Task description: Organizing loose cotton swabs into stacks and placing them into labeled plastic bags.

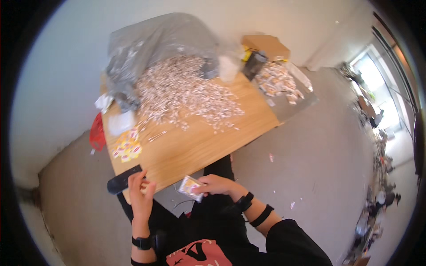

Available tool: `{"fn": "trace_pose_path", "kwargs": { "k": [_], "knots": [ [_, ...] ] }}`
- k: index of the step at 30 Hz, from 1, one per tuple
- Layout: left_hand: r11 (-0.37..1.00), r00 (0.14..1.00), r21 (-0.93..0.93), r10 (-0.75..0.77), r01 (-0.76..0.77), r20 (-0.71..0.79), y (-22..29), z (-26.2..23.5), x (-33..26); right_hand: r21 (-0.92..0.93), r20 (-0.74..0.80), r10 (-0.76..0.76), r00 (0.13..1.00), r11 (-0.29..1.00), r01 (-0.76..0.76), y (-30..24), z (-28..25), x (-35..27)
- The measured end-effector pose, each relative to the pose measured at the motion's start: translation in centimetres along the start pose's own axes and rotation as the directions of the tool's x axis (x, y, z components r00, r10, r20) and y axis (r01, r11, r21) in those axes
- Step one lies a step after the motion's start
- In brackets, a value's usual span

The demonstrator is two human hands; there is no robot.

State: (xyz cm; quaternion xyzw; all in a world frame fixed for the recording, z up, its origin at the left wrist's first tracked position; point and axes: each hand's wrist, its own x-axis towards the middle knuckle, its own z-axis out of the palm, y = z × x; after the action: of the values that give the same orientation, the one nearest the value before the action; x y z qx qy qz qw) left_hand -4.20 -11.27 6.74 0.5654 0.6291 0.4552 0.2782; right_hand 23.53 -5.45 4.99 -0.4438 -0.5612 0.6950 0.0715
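My right hand (215, 184) is closed on a small clear-and-white packet (191, 188) with yellow and orange print, over my lap just off the table's near edge. My left hand (141, 188) is raised at the table's near left corner with its fingers half curled and apart, and nothing shows in it. Beside it is a long black object (125, 179) lying across the corner; its kind is unclear. Yellow-and-white printed slips (127, 146) are spread on the table's left side. A large heap of small white and pinkish pieces (177, 91) covers the far half.
A big grey plastic bag (159, 37) stands open behind the heap on the wooden table (191, 148). To the right are many filled packets (277, 82), a dark container (255, 65) and a cardboard box (267, 46). A red bag (97, 133) hangs off the left side.
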Motion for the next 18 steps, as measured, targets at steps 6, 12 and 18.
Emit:
{"fn": "trace_pose_path", "kwargs": {
  "k": [6,12,18],
  "knots": [
    [0.996,0.996,-0.032,-0.076,0.078,0.054,0.6,1.6,0.0,0.060,-0.971,-0.054,0.232,0.887,0.458,2.6,-15.4,-7.8],
    [0.997,0.992,-0.011,-0.077,0.079,0.101,-0.8,1.8,-0.3,0.028,-0.950,-0.164,0.265,0.802,0.597,-4.5,-11.6,-8.6],
    [0.976,0.975,-0.068,-0.199,0.207,0.098,-3.9,0.9,-1.5,0.020,-0.316,-0.887,0.338,0.350,0.937,-19.3,3.5,-8.8]
  ]
}}
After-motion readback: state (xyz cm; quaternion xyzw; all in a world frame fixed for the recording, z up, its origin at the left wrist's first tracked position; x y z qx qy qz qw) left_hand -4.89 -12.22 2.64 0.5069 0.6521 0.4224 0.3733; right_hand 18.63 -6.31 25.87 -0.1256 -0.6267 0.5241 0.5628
